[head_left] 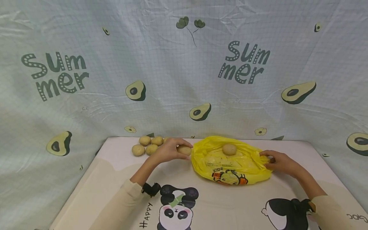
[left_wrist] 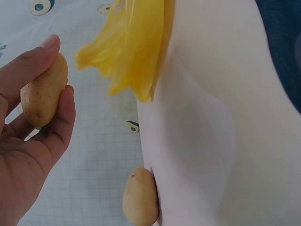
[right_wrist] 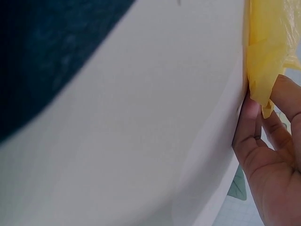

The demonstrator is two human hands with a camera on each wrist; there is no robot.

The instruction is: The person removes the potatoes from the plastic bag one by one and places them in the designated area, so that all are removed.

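Observation:
In the head view a yellow plastic bag [head_left: 238, 174] lies on the table with one potato [head_left: 229, 149] visible in its opening. My left hand [head_left: 170, 150] is just left of the bag and grips another potato [head_left: 184, 150] between thumb and fingers. The left wrist view shows this held potato [left_wrist: 44, 92] clearly, apart from the yellow bag [left_wrist: 136, 47]. At the bag's right end, my right hand [head_left: 283, 163] pinches the plastic edge. Up close in the right wrist view, the thumb and fingers of that hand [right_wrist: 275, 155] hold a corner of the bag [right_wrist: 265, 66].
Several loose potatoes [head_left: 138, 150] sit in a group at the back left of the table, behind my left forearm. The table [head_left: 120, 182] has a light cover with panda prints. A printed cloth [head_left: 172, 64] hangs behind the table's far edge.

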